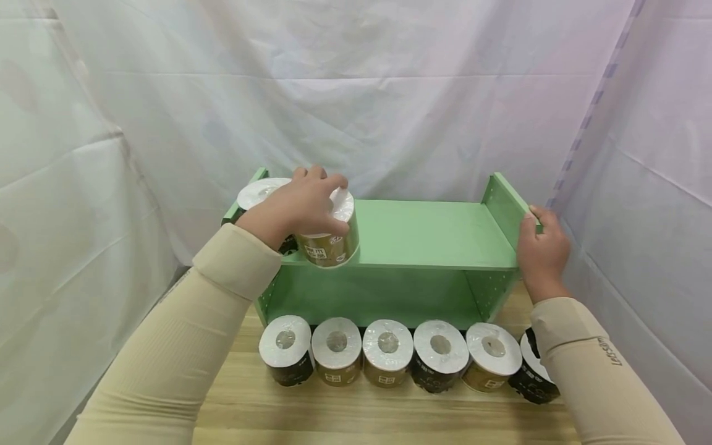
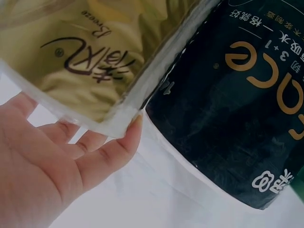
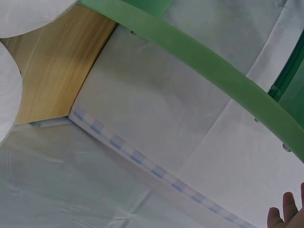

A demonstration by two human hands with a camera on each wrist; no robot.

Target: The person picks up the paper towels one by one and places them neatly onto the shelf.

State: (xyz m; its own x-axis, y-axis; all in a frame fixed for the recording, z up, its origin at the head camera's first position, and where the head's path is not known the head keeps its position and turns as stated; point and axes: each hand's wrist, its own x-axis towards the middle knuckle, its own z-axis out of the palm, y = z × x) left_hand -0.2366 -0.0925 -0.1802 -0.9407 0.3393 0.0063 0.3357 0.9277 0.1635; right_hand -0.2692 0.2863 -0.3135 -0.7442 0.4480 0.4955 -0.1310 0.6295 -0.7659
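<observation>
My left hand [image 1: 303,207] grips a gold-wrapped toilet paper roll [image 1: 334,248] from above, at the left end of the green shelf [image 1: 423,232]. Whether the roll's base touches the board I cannot tell. Beside it on the left stands a dark-wrapped toilet paper roll [image 1: 261,190], partly behind my hand; the left wrist view shows this dark roll [image 2: 223,114] right against the gold one. My right hand [image 1: 543,253] holds the top edge of the shelf's right side panel [image 1: 508,207]. Only fingertips [image 3: 289,209] of it show in the right wrist view.
In front of the shelf's lower compartment [image 1: 367,293], several toilet paper rolls [image 1: 387,352] in gold and dark wrappers stand in a row on the wooden table [image 1: 334,420]. The rightmost roll [image 1: 534,377] is partly behind my right sleeve. White cloth [image 1: 389,111] hangs around.
</observation>
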